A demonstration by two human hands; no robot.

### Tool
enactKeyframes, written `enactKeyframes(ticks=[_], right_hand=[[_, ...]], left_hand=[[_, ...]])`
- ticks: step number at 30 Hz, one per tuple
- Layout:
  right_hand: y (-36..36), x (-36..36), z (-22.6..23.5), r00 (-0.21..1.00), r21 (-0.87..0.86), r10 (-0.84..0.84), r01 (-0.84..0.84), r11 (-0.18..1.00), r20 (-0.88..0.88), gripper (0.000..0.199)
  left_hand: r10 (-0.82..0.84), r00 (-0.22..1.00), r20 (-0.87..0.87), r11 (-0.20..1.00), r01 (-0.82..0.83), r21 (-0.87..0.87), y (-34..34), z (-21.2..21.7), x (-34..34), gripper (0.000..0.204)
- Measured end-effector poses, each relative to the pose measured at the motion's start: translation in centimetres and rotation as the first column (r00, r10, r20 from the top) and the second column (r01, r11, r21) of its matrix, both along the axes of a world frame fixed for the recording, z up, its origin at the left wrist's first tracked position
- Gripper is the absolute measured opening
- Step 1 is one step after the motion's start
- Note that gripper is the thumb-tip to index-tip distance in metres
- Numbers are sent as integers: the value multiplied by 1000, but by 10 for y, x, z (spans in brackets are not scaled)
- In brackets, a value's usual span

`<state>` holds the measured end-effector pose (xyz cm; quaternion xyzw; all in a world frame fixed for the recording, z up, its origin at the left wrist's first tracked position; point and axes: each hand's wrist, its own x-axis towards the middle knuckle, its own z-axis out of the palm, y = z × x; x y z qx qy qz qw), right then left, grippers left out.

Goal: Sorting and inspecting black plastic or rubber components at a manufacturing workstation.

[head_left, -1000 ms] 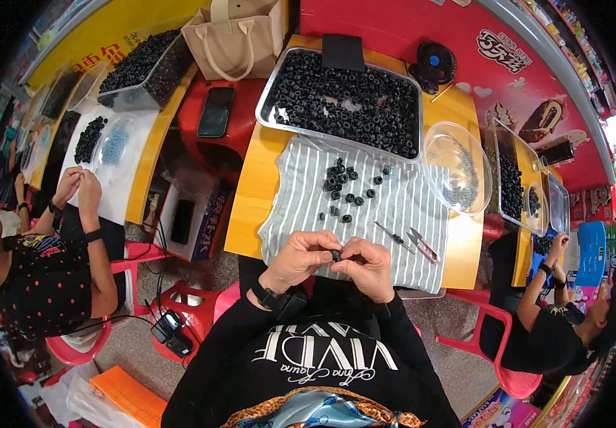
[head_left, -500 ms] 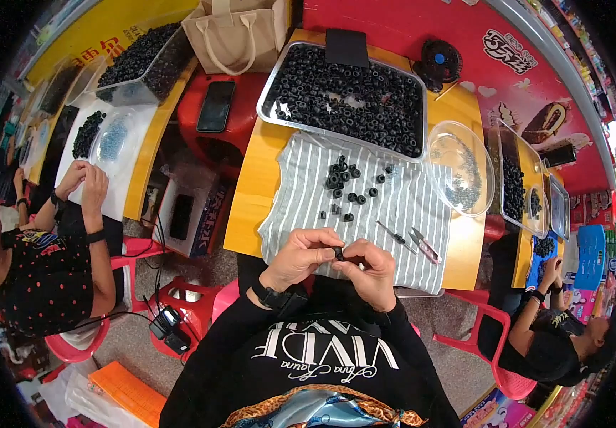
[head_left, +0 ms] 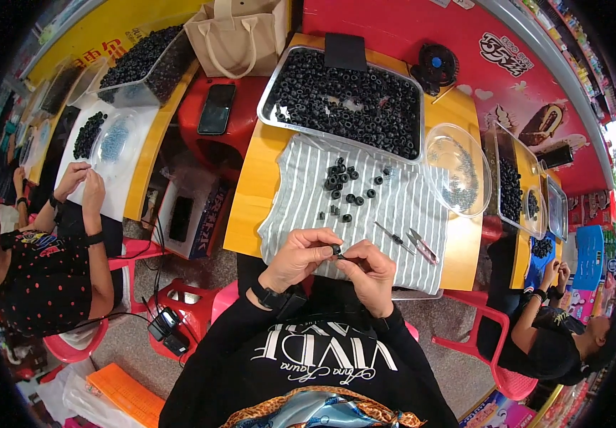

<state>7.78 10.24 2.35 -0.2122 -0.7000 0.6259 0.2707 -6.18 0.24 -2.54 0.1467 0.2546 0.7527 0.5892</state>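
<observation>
Above the near edge of a grey-and-white striped cloth (head_left: 301,192), my left hand (head_left: 299,258) pinches a small black ring-shaped part (head_left: 336,250) between thumb and fingertips. My right hand (head_left: 368,272) is closed in a pinch right beside that part; whatever its fingertips hold is too small to make out. Beyond my hands, several loose black ring parts (head_left: 336,173) lie on the cloth. To their right rest a thin pointed tool (head_left: 393,237) and small snips (head_left: 423,246).
A metal tray (head_left: 269,114) heaped with black parts stands at the back. Right of it are a clear round tub (head_left: 490,178) of tiny pieces and a black fan (head_left: 436,65). A phone (head_left: 217,108) lies on a red stool (head_left: 240,89). People work at tables on both sides.
The black part has tilted slightly between my fingertips, and my right fingertips have shifted a little against it. The view has moved slightly; the things on the table stay in place.
</observation>
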Motion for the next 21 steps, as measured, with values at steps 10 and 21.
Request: enactKeyframes(ticks=[10, 21], right_hand=[[-2, -4, -4, 999, 101, -44, 42, 994, 18, 16], [0, -4, -5, 1000, 148, -20, 23, 989, -20, 18]], left_hand=[[5, 1000, -28, 1000, -4, 26, 0, -6, 0, 19], [37, 993, -113, 999, -33, 34, 1, -3, 1, 23]])
